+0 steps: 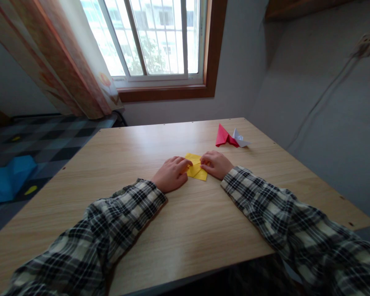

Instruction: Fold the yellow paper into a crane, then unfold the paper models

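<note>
A small sheet of folded yellow paper [197,169] lies on the wooden table, with creases and overlapping flaps showing on it. My left hand [173,173] rests at its left edge, thumb and fingers closed on the paper there. From the right side, my right hand [216,163] pinches the opposite edge with curled fingers. The fingertips of both hands cover parts of the paper's left and right edges.
Beyond my right hand stand a red folded paper piece [223,136] and a white folded paper piece [240,138]. Blue paper [10,176] lies on the checked cloth [58,121] at left. The table [160,234] ends near a wall with a hanging cable [323,96].
</note>
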Demonstrator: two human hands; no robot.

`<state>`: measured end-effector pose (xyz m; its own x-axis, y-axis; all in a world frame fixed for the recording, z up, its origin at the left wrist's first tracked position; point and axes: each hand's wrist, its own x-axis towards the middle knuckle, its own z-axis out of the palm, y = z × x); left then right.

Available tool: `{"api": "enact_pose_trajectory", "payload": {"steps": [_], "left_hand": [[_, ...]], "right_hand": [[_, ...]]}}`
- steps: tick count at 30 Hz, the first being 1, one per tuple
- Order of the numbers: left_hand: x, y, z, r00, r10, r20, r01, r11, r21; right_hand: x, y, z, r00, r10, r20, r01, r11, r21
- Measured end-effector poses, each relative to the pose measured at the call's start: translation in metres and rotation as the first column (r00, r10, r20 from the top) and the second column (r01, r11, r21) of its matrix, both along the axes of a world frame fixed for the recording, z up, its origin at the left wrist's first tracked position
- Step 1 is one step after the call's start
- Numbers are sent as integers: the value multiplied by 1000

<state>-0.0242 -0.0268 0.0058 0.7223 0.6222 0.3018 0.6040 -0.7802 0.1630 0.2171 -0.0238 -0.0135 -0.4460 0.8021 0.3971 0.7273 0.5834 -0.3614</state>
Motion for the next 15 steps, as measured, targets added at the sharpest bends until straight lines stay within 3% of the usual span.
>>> {"api": "enact_pose_trajectory", "payload": {"steps": [15], "left_hand": [[1, 0, 2, 1000, -28, -13, 28, 1000, 7]], "right_hand": [[0, -1, 1, 1000, -11, 18, 11, 1000, -4]]}}
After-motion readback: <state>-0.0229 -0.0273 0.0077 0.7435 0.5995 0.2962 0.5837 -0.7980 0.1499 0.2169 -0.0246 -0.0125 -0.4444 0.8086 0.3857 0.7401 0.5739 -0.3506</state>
